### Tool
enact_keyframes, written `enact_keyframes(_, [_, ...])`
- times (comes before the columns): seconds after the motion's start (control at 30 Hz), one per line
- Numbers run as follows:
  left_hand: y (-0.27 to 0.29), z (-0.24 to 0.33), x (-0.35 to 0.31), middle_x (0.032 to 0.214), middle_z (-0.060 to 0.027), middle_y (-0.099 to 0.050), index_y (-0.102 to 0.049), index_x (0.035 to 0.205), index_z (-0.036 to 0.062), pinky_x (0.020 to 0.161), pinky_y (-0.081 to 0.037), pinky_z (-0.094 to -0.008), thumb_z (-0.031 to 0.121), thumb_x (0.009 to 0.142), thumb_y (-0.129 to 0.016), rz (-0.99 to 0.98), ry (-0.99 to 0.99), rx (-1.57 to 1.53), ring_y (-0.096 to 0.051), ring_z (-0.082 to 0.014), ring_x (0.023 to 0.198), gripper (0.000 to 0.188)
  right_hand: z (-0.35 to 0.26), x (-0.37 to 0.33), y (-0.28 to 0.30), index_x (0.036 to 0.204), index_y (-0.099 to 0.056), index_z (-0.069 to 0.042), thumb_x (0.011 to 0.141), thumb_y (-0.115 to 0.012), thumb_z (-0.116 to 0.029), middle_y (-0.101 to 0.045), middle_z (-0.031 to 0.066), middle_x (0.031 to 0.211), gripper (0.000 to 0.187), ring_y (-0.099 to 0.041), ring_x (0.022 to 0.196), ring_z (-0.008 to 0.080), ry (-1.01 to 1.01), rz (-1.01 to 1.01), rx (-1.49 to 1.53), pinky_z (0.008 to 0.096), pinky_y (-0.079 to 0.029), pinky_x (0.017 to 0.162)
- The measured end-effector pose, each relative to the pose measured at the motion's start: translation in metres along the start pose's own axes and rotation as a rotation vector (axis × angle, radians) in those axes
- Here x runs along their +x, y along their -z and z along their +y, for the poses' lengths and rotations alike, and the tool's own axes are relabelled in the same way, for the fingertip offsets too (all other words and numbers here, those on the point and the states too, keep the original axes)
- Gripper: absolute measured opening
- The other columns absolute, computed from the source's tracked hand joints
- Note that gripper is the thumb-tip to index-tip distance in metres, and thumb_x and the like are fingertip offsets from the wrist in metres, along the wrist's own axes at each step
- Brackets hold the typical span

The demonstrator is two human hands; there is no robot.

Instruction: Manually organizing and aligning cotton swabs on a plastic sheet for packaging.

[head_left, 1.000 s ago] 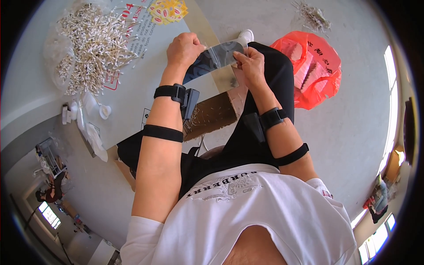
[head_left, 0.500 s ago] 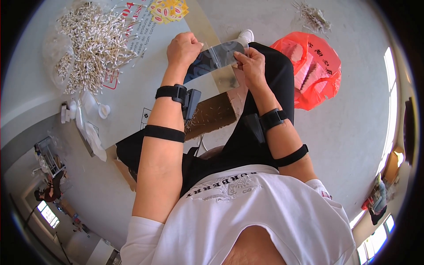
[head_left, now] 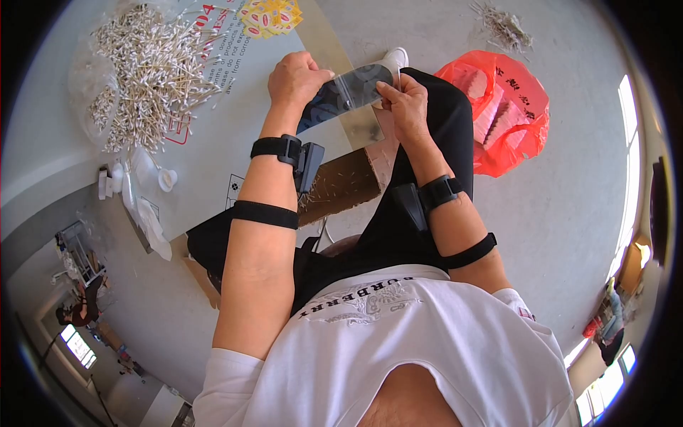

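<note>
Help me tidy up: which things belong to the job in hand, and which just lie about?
Likely the job's:
clear plastic piece, held
heaped cotton swabs
brown box

Likely just lying about:
red bag
floor pile of thin sticks

Grey floor (head_left: 548, 235) spreads around me. A long, bright window (head_left: 627, 107) lines the pale wall (head_left: 644, 142) on my right; a smaller window (head_left: 78, 346) glows on my left.

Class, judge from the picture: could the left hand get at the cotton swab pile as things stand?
Probably yes: nothing visible blocks the left hand from the cotton swab pile, though it grips a clear plastic bag.
</note>
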State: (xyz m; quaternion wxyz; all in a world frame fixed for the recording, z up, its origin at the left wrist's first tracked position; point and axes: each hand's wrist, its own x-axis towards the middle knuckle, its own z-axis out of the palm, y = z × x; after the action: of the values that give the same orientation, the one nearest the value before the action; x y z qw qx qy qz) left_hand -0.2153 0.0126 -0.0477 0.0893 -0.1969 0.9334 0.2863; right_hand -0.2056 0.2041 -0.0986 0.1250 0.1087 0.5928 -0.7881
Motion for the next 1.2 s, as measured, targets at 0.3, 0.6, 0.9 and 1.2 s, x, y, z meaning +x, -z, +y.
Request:
enact_keyframes(0.3, [-0.005, 0.001, -0.003, 0.081, -0.0108, -0.067, -0.062, 0.072, 0.0089, 0.07, -0.05, -0.0397, 0.03, 0.066, -0.073, 0.051, -0.014, 0.028, -0.064, -0.0308, 0.079, 0.025, 0.003, 0.002, 0.003, 0.071, -0.057, -0.004, 0.082, -0.067, -0.001, -0.052, -0.002, 0.062, 0.015, -0.044, 0.053, 0.0064, -0.032, 0.009, -0.011, 0.0221, -0.036, 0.049])
enact_keyframes(0.6, [-0.006, -0.018, -0.001, 0.079, -0.0071, -0.066, -0.065, 0.082, 0.0085, 0.07, -0.051, -0.0366, 0.013, 0.062, -0.072, 0.04, -0.075, -0.124, -0.064, -0.0268, 0.078, 0.022, 0.002, 0.005, 0.007, 0.072, -0.054, -0.009, 0.083, -0.067, -0.003, -0.054, -0.0025, 0.065, 0.018, -0.049, 0.055, 0.0074, -0.209, -0.009, 0.084, 0.0217, -0.045, 0.052])
enact_keyframes(0.9, [-0.008, -0.015, -0.005, 0.077, -0.0055, -0.066, -0.064, 0.086, 0.0087, 0.069, -0.051, -0.0353, 0.012, 0.06, -0.074, 0.042, -0.05, -0.123, -0.064, -0.0247, 0.076, 0.028, 0.0, 0.003, 0.004, 0.069, -0.054, -0.007, 0.081, -0.067, 0.0, -0.052, -0.0029, 0.063, 0.019, -0.047, 0.054, 0.0075, -0.114, -0.074, 0.227, 0.0214, -0.039, 0.051])
enact_keyframes(1.2, [-0.009, -0.014, -0.006, 0.076, -0.0054, -0.065, -0.063, 0.088, 0.009, 0.068, -0.05, -0.0358, 0.012, 0.061, -0.073, 0.051, -0.06, -0.122, -0.063, -0.0251, 0.075, 0.029, 0.001, 0.005, 0.008, 0.071, -0.055, -0.008, 0.08, -0.068, -0.001, -0.053, -0.0034, 0.066, 0.017, -0.047, 0.056, 0.0075, -0.135, -0.106, 0.264, 0.0217, -0.04, 0.054])
